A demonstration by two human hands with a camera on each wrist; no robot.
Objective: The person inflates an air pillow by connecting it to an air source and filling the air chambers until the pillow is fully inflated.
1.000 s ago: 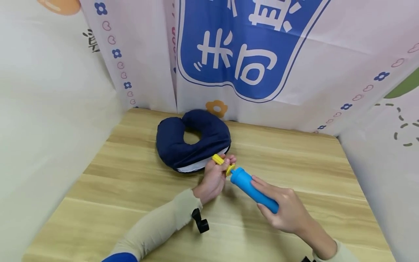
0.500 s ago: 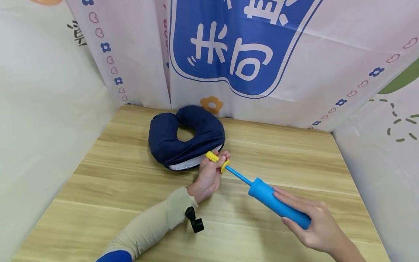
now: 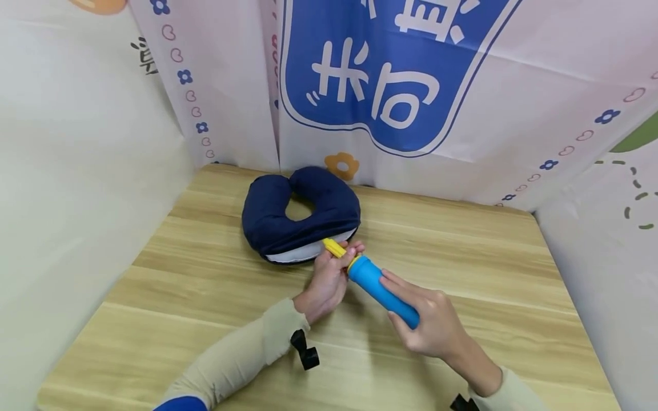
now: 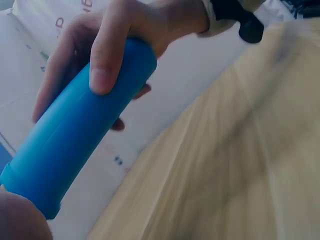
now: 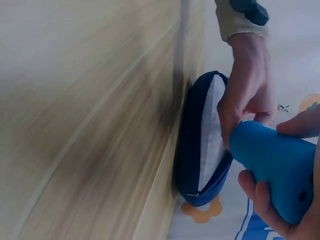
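A blue hand pump [image 3: 382, 290] with a yellow nozzle end [image 3: 334, 247] slants across the space between both hands. My right hand [image 3: 429, 317] grips its blue barrel, thumb on one side and fingers on the other. My left hand [image 3: 329, 279] pinches the yellow end, which points at the neck pillow. The barrel sits right up against the left hand, its rod out of sight. Beyond lies a navy U-shaped neck pillow [image 3: 275, 228], its cover unzipped along the near side, showing a white inner strip [image 3: 295, 252]. Whether the nozzle touches the pillow is hard to tell.
Everything is over a wood-grain table [image 3: 216, 285]. A printed white cloth wall [image 3: 231, 85] rises behind the pillow, with more white sheets at left and right. Black wrist mounts [image 3: 305, 349] stick out from the sleeves.
Half a second ago the right hand had drawn the barrel back, baring the blue rod; now the barrel is pushed up to the yellow end. The left hand keeps its pinch beside the pillow.
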